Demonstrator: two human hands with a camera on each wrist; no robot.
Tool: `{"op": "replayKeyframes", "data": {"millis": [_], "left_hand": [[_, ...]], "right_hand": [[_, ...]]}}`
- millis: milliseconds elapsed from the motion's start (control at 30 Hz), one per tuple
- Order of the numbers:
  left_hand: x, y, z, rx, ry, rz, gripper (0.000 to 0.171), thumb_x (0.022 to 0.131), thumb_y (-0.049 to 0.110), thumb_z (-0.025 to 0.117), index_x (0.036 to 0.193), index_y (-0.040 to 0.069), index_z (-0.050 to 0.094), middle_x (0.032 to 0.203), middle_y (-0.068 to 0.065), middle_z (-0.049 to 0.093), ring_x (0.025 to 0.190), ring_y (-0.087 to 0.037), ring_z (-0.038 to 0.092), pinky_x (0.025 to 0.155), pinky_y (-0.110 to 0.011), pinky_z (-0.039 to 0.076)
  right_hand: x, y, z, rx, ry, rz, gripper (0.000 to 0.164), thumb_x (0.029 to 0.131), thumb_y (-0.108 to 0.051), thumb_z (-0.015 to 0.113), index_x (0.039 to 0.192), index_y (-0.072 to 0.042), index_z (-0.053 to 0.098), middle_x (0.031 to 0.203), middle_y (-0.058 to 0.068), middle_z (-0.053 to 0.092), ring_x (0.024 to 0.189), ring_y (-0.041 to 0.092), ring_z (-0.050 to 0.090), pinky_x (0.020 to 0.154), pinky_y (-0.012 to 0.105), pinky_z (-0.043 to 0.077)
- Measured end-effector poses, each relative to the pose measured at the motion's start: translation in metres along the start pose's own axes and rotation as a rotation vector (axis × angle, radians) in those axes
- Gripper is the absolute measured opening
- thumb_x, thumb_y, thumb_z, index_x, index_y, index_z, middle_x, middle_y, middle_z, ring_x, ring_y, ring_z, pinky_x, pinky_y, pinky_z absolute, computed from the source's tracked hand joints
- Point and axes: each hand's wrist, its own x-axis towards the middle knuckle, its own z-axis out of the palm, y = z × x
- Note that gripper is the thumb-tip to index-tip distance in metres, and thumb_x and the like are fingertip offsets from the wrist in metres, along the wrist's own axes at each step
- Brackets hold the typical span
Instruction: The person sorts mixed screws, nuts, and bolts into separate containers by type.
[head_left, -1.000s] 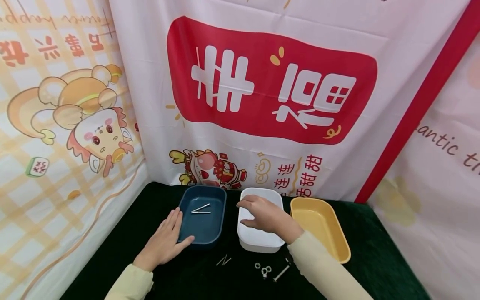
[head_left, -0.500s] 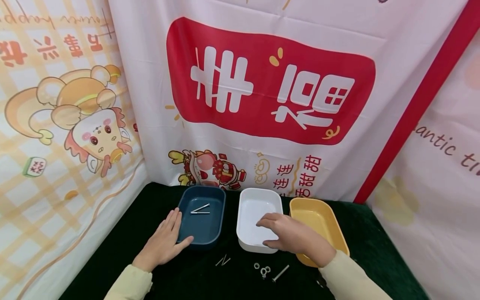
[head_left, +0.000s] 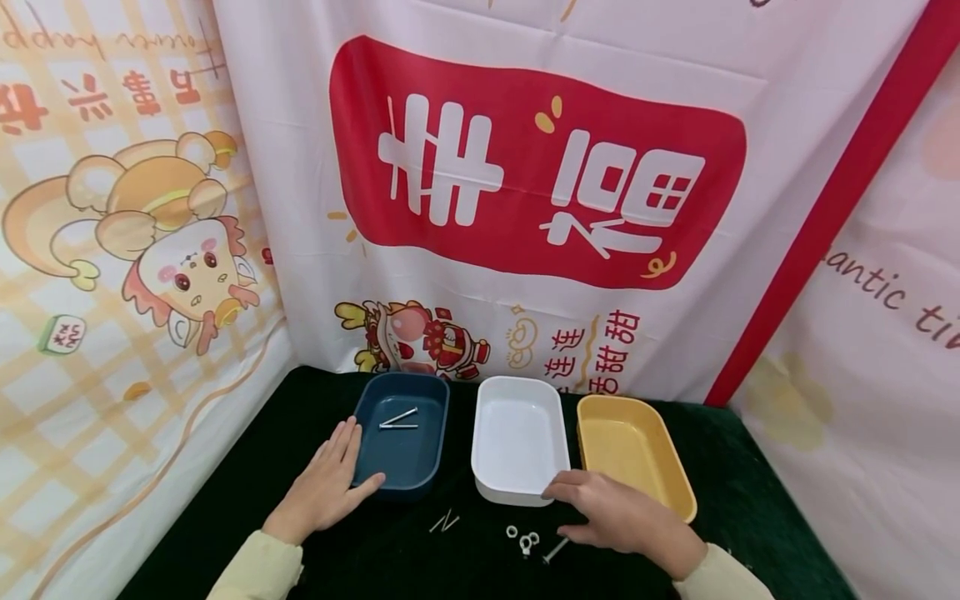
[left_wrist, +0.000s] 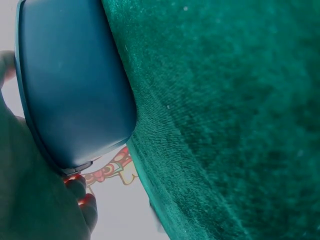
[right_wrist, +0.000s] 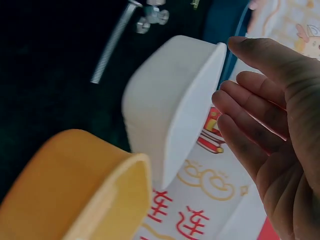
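My left hand rests with straight fingers along the left rim of a blue tray. Two bolts lie in that tray. In the left wrist view, the blue tray fills the space beside the hand. Over the near right corner of the white tray is my right hand, fingers loosely bent and holding nothing visible. A loose bolt lies under its thumb, partly covered; the right wrist view shows this bolt threaded. Several nuts lie left of it.
A yellow tray stands right of the white one, partly behind my right hand. Thin nails lie on the dark green cloth in front of the trays. A printed curtain hangs close behind.
My right hand has moved from above the white tray toward me and to the right, now near the loose bolt. My left hand has stayed on the blue tray.
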Motion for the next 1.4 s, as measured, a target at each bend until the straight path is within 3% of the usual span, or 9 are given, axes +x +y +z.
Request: {"op": "replayKeyframes", "data": {"millis": [300, 567, 1000, 1400], "left_hand": [[0.002, -0.002, 0.001, 0.0, 0.002, -0.002, 0.104, 0.1, 0.071, 0.051, 0.167, -0.002, 0.019, 0.177, -0.022, 0.012, 0.163, -0.046, 0.013, 0.13, -0.066, 0.019], [0.003, 0.0, -0.001, -0.001, 0.002, -0.007, 0.104, 0.1, 0.07, 0.052, 0.167, -0.002, 0.019, 0.177, -0.022, 0.011, 0.164, -0.045, 0.013, 0.13, -0.066, 0.019], [0.002, 0.0, -0.001, 0.004, -0.012, -0.021, 0.104, 0.1, 0.071, 0.05, 0.167, -0.003, 0.018, 0.177, -0.022, 0.009, 0.164, -0.045, 0.011, 0.13, -0.065, 0.018], [0.002, -0.002, 0.0, 0.01, -0.018, -0.025, 0.105, 0.1, 0.072, 0.05, 0.167, -0.002, 0.018, 0.177, -0.022, 0.009, 0.164, -0.046, 0.012, 0.13, -0.065, 0.018]], "right_hand": [[-0.006, 0.014, 0.028, 0.006, -0.057, 0.063, 0.039, 0.091, -0.021, 0.084, 0.128, -0.013, 0.074, 0.125, 0.0, 0.074, 0.108, 0.007, 0.071, 0.094, 0.03, 0.063], [-0.007, 0.024, 0.045, 0.026, -0.107, 0.117, 0.037, 0.089, -0.02, 0.085, 0.125, -0.016, 0.075, 0.118, -0.001, 0.075, 0.1, 0.006, 0.07, 0.088, 0.029, 0.063], [-0.005, 0.039, 0.072, -0.01, -0.098, 0.083, 0.033, 0.09, -0.02, 0.084, 0.121, -0.019, 0.075, 0.113, -0.008, 0.074, 0.098, -0.002, 0.067, 0.083, 0.024, 0.062], [-0.003, 0.043, 0.074, -0.027, -0.108, 0.074, 0.022, 0.089, -0.017, 0.084, 0.108, -0.026, 0.078, 0.098, -0.014, 0.07, 0.088, -0.006, 0.062, 0.077, 0.019, 0.059]]}}
